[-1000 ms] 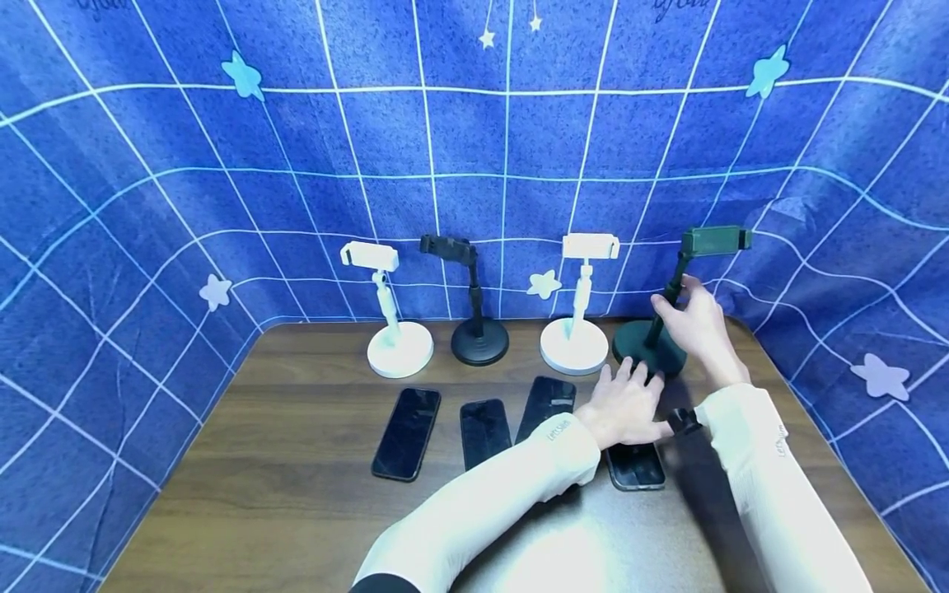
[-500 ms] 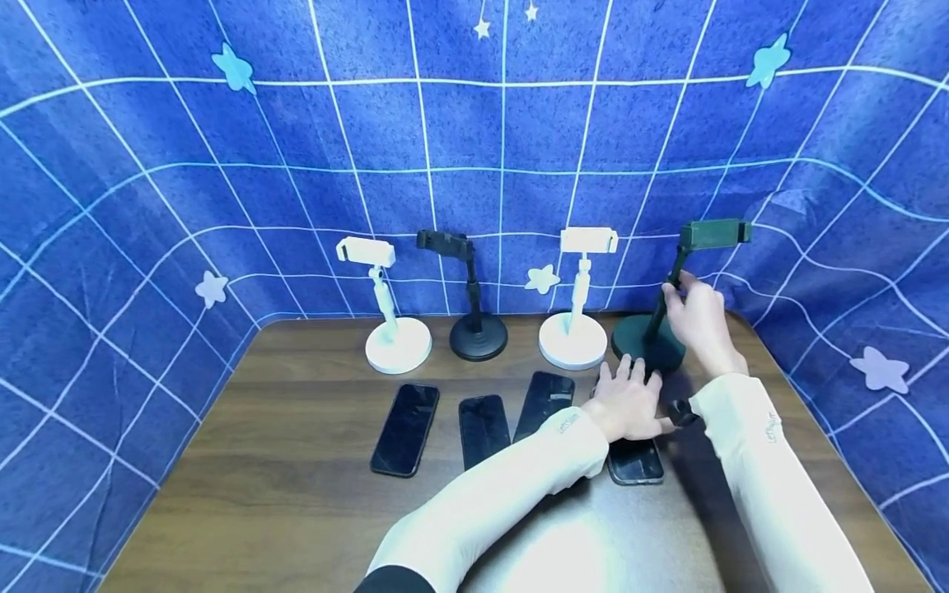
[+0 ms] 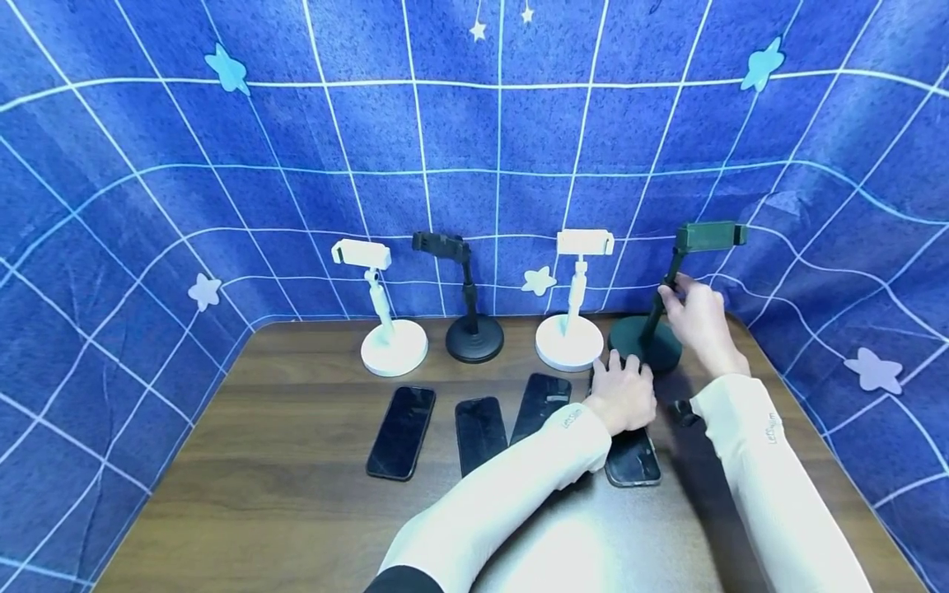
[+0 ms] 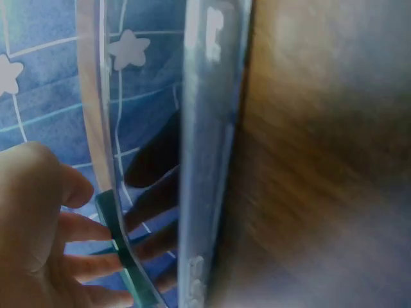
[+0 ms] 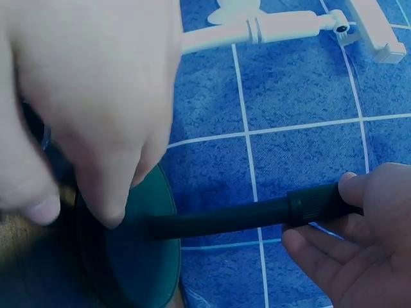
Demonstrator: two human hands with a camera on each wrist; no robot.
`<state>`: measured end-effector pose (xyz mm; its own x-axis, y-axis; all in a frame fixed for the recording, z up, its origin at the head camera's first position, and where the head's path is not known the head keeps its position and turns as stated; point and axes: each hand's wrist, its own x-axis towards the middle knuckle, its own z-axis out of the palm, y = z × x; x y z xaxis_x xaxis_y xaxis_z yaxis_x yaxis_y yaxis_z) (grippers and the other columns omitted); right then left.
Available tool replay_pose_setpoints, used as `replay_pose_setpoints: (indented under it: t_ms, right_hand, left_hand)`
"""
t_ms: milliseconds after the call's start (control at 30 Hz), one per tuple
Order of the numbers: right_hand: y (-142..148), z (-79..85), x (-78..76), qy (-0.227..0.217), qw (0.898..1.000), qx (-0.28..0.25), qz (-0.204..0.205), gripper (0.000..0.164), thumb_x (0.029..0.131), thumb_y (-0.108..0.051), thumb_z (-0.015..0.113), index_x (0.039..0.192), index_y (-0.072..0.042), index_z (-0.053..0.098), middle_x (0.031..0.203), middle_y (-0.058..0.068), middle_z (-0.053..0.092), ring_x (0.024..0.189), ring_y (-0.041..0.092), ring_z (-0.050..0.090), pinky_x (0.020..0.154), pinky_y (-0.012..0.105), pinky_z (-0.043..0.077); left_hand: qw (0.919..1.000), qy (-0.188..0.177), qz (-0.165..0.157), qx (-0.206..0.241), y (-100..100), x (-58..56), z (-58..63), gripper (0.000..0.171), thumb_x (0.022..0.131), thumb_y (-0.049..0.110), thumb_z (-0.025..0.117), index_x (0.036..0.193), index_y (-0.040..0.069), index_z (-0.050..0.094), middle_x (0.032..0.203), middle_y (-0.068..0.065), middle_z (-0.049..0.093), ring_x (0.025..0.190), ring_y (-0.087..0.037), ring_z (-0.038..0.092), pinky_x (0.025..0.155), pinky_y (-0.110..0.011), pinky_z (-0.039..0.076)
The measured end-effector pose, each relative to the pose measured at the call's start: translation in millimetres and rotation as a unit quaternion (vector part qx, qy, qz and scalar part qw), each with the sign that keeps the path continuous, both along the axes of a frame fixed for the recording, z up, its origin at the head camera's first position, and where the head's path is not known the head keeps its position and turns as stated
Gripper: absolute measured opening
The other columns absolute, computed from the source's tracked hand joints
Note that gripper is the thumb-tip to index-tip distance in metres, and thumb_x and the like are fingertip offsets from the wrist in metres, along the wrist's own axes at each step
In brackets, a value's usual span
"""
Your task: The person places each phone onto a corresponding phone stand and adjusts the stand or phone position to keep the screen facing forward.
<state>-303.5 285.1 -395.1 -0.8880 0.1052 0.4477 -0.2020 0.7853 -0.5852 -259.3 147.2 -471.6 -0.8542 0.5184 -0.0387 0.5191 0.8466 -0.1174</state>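
My right hand [image 3: 697,323] pinches the pole of a dark green phone stand [image 3: 710,236], thumb on one side and fingers on the other. In the right wrist view the grip lies at the ribbed collar of the pole [image 5: 221,218]. My left hand [image 3: 621,397] hovers over a dark smartphone [image 3: 633,463], its fingers reaching to the front of the round green base [image 3: 643,344]. Those fingers look fairly straight in the left wrist view, mirrored in the phone's glossy screen [image 4: 148,192]. Whether they press on the base I cannot tell. The left hand hides part of that phone.
Left of the green stand are a white stand [image 3: 569,342], a black stand [image 3: 474,338] and another white stand [image 3: 395,347]. Before them lie three smartphones [image 3: 400,432], one [image 3: 480,432] and another [image 3: 544,399] partly under my left sleeve. A patterned blue cloth [image 3: 460,123] hangs behind.
My left hand's thumb has drawn in from its spread position on the right, and the hand has shifted slightly left. The right hand keeps its grip on the stand's pole.
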Motion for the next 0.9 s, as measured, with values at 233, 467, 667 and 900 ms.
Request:
replay_pose_setpoints:
  t_ms: [233,467,667,900]
  right_hand:
    - [1.4,0.2,1.7,0.017,1.000,-0.001,0.002,0.036,0.105,-0.016,0.056,0.126,0.012,0.064,0.110,0.034,0.070,0.093,0.054,0.064,0.084,0.063,0.046]
    - [2.6,-2.7,6.8,0.040,0.999,0.003,0.005,0.034,0.102,-0.015,0.061,0.121,0.012,0.066,0.112,0.034,0.070,0.105,0.058,0.063,0.091,0.066,0.045]
    - [3.3,-2.7,13.1,0.060,0.998,0.011,0.006,0.034,0.098,-0.015,0.068,0.117,0.013,0.067,0.104,0.032,0.072,0.100,0.055,0.066,0.088,0.064,0.046]
    - [5.0,-1.5,19.3,0.047,0.999,0.017,0.003,0.034,0.097,-0.019,0.071,0.113,0.011,0.068,0.103,0.033,0.072,0.102,0.054,0.066,0.093,0.063,0.045]
  left_hand:
    - [0.9993,0.036,-0.007,-0.003,2.1,-0.2,1.5,0.050,0.096,0.055,0.062,0.136,0.025,0.062,0.126,0.004,0.054,0.117,-0.021,0.052,0.089,-0.039,0.049]
    - [0.9971,0.073,-0.009,0.016,3.0,-6.3,-2.9,0.022,0.102,0.039,0.061,0.117,0.031,0.075,0.111,0.007,0.061,0.103,-0.017,0.057,0.082,-0.036,0.049]
    - [0.9942,0.105,-0.001,0.026,4.4,-12.2,-1.9,0.017,0.101,0.030,0.064,0.109,0.036,0.078,0.101,0.009,0.071,0.092,-0.015,0.063,0.079,-0.034,0.049]
    - [0.9936,0.107,0.007,0.036,2.5,-15.3,-3.5,0.015,0.099,0.029,0.067,0.103,0.037,0.079,0.098,0.010,0.075,0.086,-0.014,0.068,0.073,-0.031,0.052]
